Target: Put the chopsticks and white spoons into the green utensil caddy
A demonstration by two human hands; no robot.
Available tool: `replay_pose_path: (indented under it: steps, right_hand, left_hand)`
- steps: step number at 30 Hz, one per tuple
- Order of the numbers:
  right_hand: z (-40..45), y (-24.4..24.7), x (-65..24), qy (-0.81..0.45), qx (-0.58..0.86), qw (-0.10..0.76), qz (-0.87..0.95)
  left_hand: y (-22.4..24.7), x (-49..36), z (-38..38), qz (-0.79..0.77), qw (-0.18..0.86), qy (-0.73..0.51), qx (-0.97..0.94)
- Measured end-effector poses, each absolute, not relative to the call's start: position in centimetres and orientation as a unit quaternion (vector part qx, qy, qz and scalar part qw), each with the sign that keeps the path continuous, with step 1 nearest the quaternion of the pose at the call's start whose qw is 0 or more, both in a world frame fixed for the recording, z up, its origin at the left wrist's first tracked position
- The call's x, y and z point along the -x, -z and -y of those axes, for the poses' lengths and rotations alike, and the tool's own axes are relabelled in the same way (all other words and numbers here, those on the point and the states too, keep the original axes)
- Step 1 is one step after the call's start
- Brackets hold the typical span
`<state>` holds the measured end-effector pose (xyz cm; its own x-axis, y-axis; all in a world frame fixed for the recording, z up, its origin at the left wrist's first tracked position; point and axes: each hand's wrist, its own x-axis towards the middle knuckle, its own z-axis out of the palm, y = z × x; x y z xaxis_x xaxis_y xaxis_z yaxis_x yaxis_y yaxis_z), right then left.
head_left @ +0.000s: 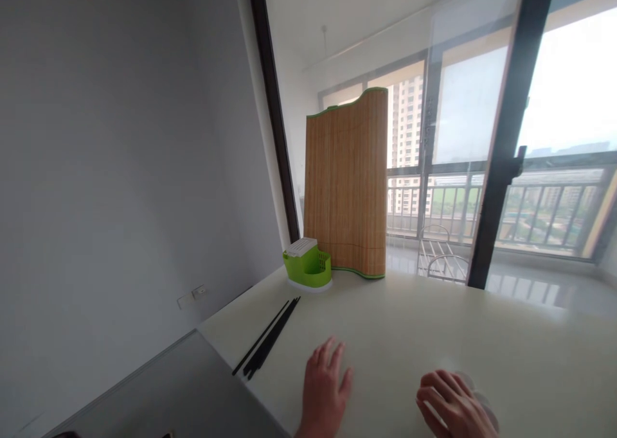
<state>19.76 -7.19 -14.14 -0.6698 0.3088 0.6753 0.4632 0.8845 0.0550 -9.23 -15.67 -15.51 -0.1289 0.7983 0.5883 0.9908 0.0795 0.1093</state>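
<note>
My left hand is over the white table with its fingers stretched and its thumb apart; nothing is in it. To its right, my right hand stays low at the table, fingers loosely bent and pointing left, with nothing visible in them. A pale round patch beside this hand is too faint to make out. Left of my left hand lie several black chopsticks, bunched together, with one a little apart. Beyond them stands a green utensil holder with a white slotted top and a white base.
Behind the holder, a bamboo mat with green edging stands upright on the white table. A grey surface adjoins the table at the left. Dark-framed glass rises at the back, with a metal rack beyond it.
</note>
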Motion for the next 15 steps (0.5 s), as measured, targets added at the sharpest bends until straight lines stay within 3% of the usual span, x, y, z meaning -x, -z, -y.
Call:
replay_pose_path:
  steps: [8, 15]
  right_hand:
    - [6.8, 17.7, -17.9, 0.100, 0.161, 0.311, 0.931]
    - [6.7, 18.2, -18.5, 0.057, 0.192, 0.294, 0.934]
  left_hand:
    - [11.6, 21.2, 15.5, 0.861, 0.199, 0.048, 0.465]
    - [11.4, 24.3, 15.5, 0.882, 0.101, 0.000, 0.460]
